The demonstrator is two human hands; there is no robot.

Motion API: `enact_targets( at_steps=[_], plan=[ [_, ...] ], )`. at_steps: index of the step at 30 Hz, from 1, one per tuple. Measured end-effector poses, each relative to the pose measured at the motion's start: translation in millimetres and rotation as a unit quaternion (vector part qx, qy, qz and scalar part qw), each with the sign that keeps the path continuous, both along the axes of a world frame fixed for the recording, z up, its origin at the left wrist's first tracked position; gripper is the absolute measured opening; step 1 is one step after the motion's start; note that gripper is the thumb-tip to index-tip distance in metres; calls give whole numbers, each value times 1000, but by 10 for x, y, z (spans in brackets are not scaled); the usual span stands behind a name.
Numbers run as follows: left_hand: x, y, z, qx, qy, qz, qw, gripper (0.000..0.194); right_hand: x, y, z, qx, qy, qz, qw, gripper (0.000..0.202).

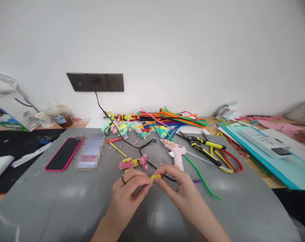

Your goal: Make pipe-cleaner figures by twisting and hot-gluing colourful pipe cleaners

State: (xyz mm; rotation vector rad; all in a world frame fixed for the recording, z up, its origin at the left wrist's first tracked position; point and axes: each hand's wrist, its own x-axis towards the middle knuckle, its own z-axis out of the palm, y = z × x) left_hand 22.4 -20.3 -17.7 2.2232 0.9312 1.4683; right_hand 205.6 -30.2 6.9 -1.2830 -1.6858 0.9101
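A short bent piece of yellow pipe cleaner [156, 177] is pinched between my two hands, low over the grey mat. My left hand [129, 191] has thumb and forefinger closed on its left end; a dark ring circles one finger. At its right end, my right hand [179, 186] grips with thumb and fingertips. Just beyond my left hand lies a pink and yellow pipe-cleaner figure [133, 163] with round ears. Behind my right hand rests a pink glue gun [178, 154], its black cord running to the wall socket.
Pliers [202, 146] and scissors [225, 158] lie right of the glue gun, near a green pipe cleaner [200, 174]. Bundled pipe cleaners [172, 117] and small figures [124, 127] line the wall. A phone [63, 154] lies left; a drink cup [63, 117] stands behind. Blue folders [275, 161] lie right.
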Motion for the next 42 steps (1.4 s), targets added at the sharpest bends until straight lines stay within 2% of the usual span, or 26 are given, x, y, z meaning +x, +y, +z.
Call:
enact_targets(
  at_steps=[3,7,10,12,13,14,16,19,22,25,28,31,36,42],
  plan=[
    [-3,-2,-10,9,4,-2,1000,18,-32,-4,30,-3,10,-5,1000,16],
    [-24,6,-51,7,5,-15,1000,15,-55,-22,50,-49,25,7,998,18],
    [-56,30,-62,-6,3,-15,1000,13,31,-17,31,-75,23,25,997,22],
    [-78,57,-56,-19,-5,-10,1000,11,165,20,-21,-63,-10,-29,998,29],
    [-87,72,-51,-26,-13,-7,1000,11,250,51,-63,-52,-43,-84,994,33],
    [-95,88,-47,-34,-21,-2,999,11,337,89,-115,-47,-89,-148,984,36],
    [-101,117,-49,-53,-44,7,998,12,493,176,-238,-68,-195,-259,943,37],
    [-94,150,-83,-101,-77,10,992,13,603,299,-413,-116,-271,-300,907,34],
    [-83,169,-134,-157,-103,14,982,10,587,380,-516,-121,-271,-305,905,32],
    [-87,179,-165,-201,-136,27,970,6,566,404,-546,-129,-242,-309,911,26],
    [-106,194,-159,-232,-146,53,960,8,581,371,-534,-141,-179,-315,921,22],
    [-123,233,-140,-230,-137,65,961,11,595,315,-491,-142,-86,-300,939,25],
    [-131,343,-143,-236,-114,55,963,11,590,301,-389,-162,97,-197,962,35],
    [-120,417,-123,-245,-97,56,963,8,567,426,-300,-208,239,-85,945,38]
  ],
)
